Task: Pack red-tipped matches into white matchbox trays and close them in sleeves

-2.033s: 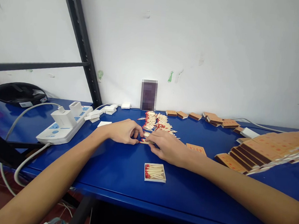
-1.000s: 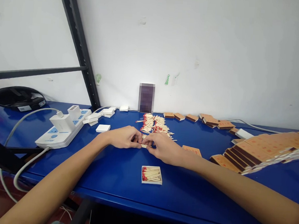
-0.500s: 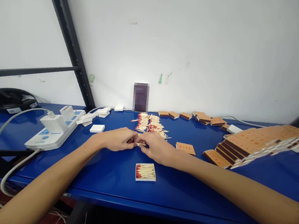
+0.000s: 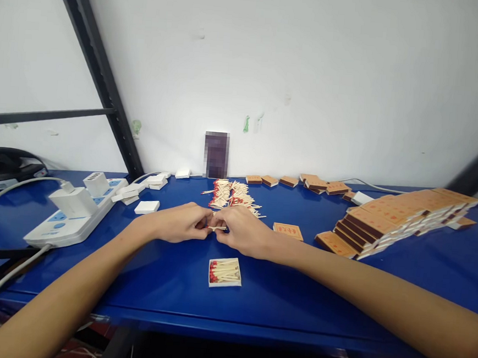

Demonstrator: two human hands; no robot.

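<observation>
My left hand (image 4: 183,222) and my right hand (image 4: 241,231) meet over the blue table, fingertips pinched together. Between them are matches (image 4: 217,228), their pale sticks showing and the rest covered by my fingers; how many is hard to make out. Just beyond lies a loose heap of red-headed matches (image 4: 238,194) in two clumps. Nearer to me sits a white matchbox tray (image 4: 209,280) with a layer of matches in it, red heads to the left. An orange matchbox cover (image 4: 288,231) lies flat just past my right wrist.
A stepped stack of orange matchboxes (image 4: 385,215) stands to the right, with more along the wall. White trays (image 4: 147,207) lie at the left beside a power strip (image 4: 73,226) with cables. A blurred dark purple object (image 4: 216,155) leans on the wall.
The view has swung slightly right, so everything sits a little further left. Both hands stay pinched together on the matches, with a bit more of the sticks showing.
</observation>
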